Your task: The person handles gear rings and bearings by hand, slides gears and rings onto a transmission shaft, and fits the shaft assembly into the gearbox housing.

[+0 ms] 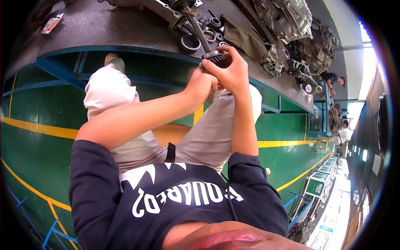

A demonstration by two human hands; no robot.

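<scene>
A long splined shaft (199, 34) slants from the metal bench toward me, with a toothed gear (214, 55) around its near end. Thumb and fingers of my right hand (233, 71) curl around that gear's rim. Just below it, my left hand (202, 83) is closed, its fingers tucked against the right hand's palm; what they hold is hidden. On the bench beside the shaft lie a larger ring (191, 42) to its left and several small gears and rings (211, 32) to its right.
The steel bench (96, 31) has a blue frame and its near edge runs just beyond my knees. A housing (152, 8), an olive cloth (243, 39) and cast transmission parts (287, 18) lie on it. Two people (333, 79) are farther right.
</scene>
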